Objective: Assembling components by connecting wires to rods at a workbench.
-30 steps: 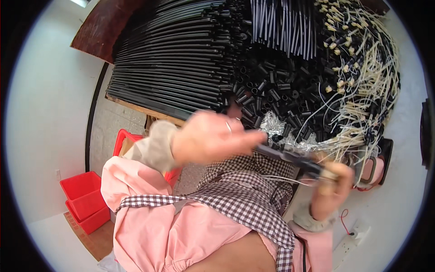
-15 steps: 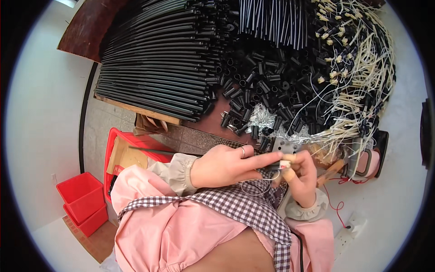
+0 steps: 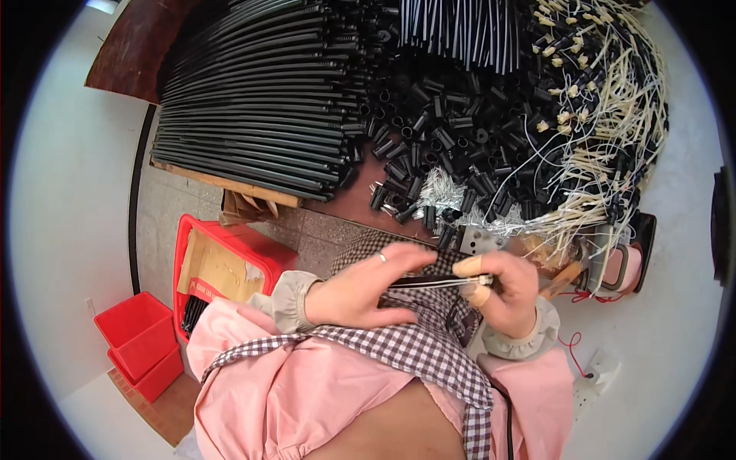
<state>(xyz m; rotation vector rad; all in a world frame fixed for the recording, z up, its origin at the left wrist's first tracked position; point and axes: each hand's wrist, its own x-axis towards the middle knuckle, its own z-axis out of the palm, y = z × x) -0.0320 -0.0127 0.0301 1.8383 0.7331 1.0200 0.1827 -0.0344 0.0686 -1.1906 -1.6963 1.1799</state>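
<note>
Between thumb and fingers, my right hand pinches a slim black part with white wires; finger coverings wrap its thumb and a fingertip. The part lies roughly level and points toward my left palm. My left hand, with a ring on one finger, is spread beside its far end, thumb and fingers apart. Whether the palm touches that end is hard to see. Both hands are over my checked apron, in front of the worktable's near edge.
Long black rods lie stacked at the far left. Short black sleeves and silvery pins are heaped mid-table. White wires with connectors pile at the right, near a metal block. Red bins stand at the left.
My left hand has opened and drawn back left from the right hand's fingertips. The long black rod that stuck out beyond my left wrist no longer shows there. The loose white wire loop is gone from view.
</note>
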